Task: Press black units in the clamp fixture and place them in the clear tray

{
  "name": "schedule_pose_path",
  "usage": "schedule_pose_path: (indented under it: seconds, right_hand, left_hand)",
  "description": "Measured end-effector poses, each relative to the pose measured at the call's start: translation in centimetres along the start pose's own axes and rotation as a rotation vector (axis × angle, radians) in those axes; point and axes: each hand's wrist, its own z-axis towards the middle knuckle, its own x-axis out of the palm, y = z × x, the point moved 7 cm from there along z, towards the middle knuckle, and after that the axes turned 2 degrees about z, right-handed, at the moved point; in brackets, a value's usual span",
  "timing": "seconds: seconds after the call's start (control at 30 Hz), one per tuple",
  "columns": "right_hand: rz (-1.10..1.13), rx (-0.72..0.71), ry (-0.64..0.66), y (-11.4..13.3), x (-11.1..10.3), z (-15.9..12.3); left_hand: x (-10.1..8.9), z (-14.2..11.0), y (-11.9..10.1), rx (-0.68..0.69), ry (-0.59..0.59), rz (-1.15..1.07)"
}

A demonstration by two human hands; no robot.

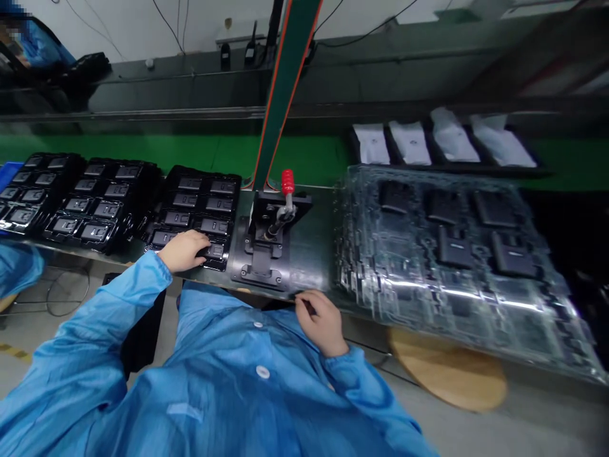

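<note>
My left hand (184, 251) rests at the near end of a black moulded tray (188, 209) with rows of black rectangular plastic parts. Its thumb and fingers close on a black plastic part (217, 250) in the near right pocket; the fingertips are partly hidden. Loosely curled at the bench's front edge, my right hand (322, 322) shows nothing inside. Between the hands stands a toggle clamp fixture (261, 260) with a red handle (287, 182), its handle pointing up. A dark block lies in the fixture's base.
More loaded black trays (92, 206) stand to the left. On the right is a tall stack of clear plastic trays (413, 285), several dark parts in the top one. Pale bags (412, 143) lie behind it. A green post (285, 82) rises behind the fixture. A round wooden stool (447, 371) sits below the bench.
</note>
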Motion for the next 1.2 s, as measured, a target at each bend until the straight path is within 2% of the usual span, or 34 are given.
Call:
schedule_pose_path:
  seconds: [0.1,0.23,0.43,0.53,0.6,0.7,0.8,0.87,1.0,1.2]
  right_hand:
    - [0.001,0.014,0.002,-0.1,0.2,-0.3]
    - [0.012,0.022,0.008,-0.4,0.4,-0.5]
    - [0.036,0.046,-0.013,-0.3,0.1,-0.3]
    - [0.056,0.076,-0.022,1.0,-0.1,0.1]
    - [0.081,0.074,-0.002,2.7,0.2,0.5]
    - [0.135,0.038,0.069,6.2,1.3,1.3]
    - [0.174,-0.018,0.147,9.4,2.8,2.4]
    - [0.184,-0.042,0.214,10.7,4.0,3.0]
    - [0.121,-0.016,0.331,11.1,5.7,3.7]
    - [-0.016,0.088,0.37,9.7,6.0,4.0]
  left_hand:
    - [0.5,0.6,-0.1,0.068,0.04,0.198]
    - [0.4,1.1,-0.2,0.123,0.019,0.265]
    - [-1.1,0.2,0.4,0.147,-0.087,0.255]
    - [-2.0,-0.7,0.0,0.115,-0.171,0.243]
    - [-2.4,-1.2,-0.9,0.094,-0.243,0.222]
    - [-2.4,-1.7,-3.6,0.082,-0.358,0.179]
    - [-1.7,-1.6,-7.1,0.088,-0.422,0.125]
    - [-1.0,-1.3,-9.2,0.093,-0.44,0.085]
    - [0.4,-0.6,-11.8,0.067,-0.435,0.017]
    - [2.0,0.3,-12.0,-0.049,-0.439,-0.066]
